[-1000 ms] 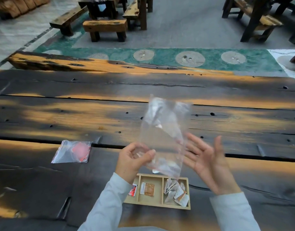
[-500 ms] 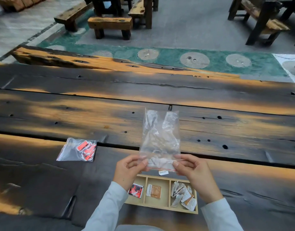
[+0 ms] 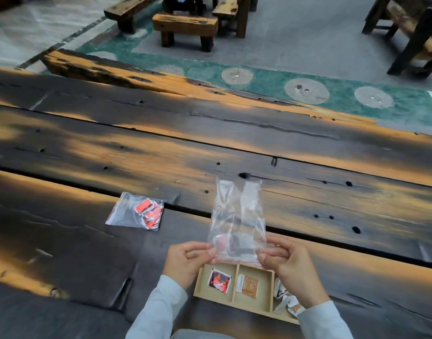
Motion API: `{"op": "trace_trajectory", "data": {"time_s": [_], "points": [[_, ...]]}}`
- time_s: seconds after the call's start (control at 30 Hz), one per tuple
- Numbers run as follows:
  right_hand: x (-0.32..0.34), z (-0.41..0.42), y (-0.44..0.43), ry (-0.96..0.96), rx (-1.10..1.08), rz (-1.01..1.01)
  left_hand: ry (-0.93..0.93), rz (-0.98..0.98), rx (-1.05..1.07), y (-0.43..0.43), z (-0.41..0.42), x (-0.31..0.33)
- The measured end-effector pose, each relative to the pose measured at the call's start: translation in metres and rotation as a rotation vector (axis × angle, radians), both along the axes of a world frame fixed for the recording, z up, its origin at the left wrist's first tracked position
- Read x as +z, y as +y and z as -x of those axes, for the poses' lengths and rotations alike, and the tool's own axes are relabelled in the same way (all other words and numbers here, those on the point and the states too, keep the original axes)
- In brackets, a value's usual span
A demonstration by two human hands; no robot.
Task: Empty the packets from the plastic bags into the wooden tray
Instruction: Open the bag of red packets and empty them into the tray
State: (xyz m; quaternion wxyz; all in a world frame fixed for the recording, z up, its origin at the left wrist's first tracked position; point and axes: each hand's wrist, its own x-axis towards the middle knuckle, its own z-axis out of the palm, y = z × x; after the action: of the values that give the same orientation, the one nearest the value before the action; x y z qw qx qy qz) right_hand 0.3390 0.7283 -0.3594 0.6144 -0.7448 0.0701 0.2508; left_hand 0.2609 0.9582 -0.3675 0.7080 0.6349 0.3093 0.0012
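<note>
A clear plastic bag (image 3: 237, 216) stands upside down over the wooden tray (image 3: 253, 308), its red-lined mouth pointing down. My left hand (image 3: 188, 261) pinches the mouth's left corner and my right hand (image 3: 289, 267) pinches its right corner. The bag looks empty. The tray has three compartments: a red packet (image 3: 220, 281) in the left one, a brown packet (image 3: 247, 285) in the middle one, and several white packets (image 3: 284, 298) in the right one, partly hidden by my right wrist. A second plastic bag (image 3: 136, 211) holding several red packets lies on the table to the left.
The dark, scorched plank table (image 3: 210, 148) stretches far ahead and to both sides. Beyond its far edge are wooden benches (image 3: 185, 28) on a grey floor and a green strip with round stone inlays.
The bag came down lower over the tray. My right hand, open beside the bag a second ago, now pinches its mouth. The white packets fell into the right compartment.
</note>
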Motion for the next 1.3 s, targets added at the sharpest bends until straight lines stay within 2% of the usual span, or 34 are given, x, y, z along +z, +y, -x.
{"op": "trace_trajectory", "data": {"time_s": [0.13, 0.2, 0.33, 0.57, 0.67, 0.77, 0.83, 0.9, 1.0, 1.1, 1.2, 1.3], "points": [[-0.011, 0.002, 0.029, -0.185, 0.032, 0.121, 0.018, -0.037, 0.018, 0.021, -0.007, -0.015], [-0.017, 0.003, 0.04, -0.212, 0.104, 0.187, 0.031, -0.032, 0.012, 0.032, -0.013, -0.026], [-0.02, 0.006, 0.05, -0.105, 0.22, 0.345, 0.025, -0.019, -0.056, 0.057, -0.038, -0.043], [-0.019, 0.022, 0.052, 0.012, 0.186, 0.408, -0.095, 0.058, -0.06, 0.095, -0.11, -0.037], [-0.019, 0.029, 0.055, 0.036, 0.153, 0.427, -0.123, 0.158, -0.03, 0.106, -0.137, -0.032], [-0.02, 0.036, 0.062, 0.062, 0.122, 0.435, -0.09, 0.255, -0.009, 0.12, -0.154, -0.03], [-0.021, 0.04, 0.068, 0.082, 0.128, 0.446, -0.023, 0.253, -0.021, 0.13, -0.156, -0.038], [-0.023, 0.043, 0.076, 0.101, 0.142, 0.455, 0.068, 0.127, -0.009, 0.145, -0.147, -0.058], [-0.024, 0.048, 0.087, 0.134, 0.157, 0.47, 0.21, -0.249, 0.063, 0.179, -0.117, -0.092], [-0.025, 0.05, 0.099, 0.168, 0.187, 0.482, 0.399, -0.525, 0.191, 0.224, -0.088, -0.112], [-0.022, 0.051, 0.108, 0.183, 0.197, 0.503, 0.606, -0.587, 0.275, 0.266, -0.067, -0.12], [-0.022, 0.053, 0.114, 0.19, 0.199, 0.53, 0.692, -0.504, 0.184, 0.302, -0.054, -0.135]]}}
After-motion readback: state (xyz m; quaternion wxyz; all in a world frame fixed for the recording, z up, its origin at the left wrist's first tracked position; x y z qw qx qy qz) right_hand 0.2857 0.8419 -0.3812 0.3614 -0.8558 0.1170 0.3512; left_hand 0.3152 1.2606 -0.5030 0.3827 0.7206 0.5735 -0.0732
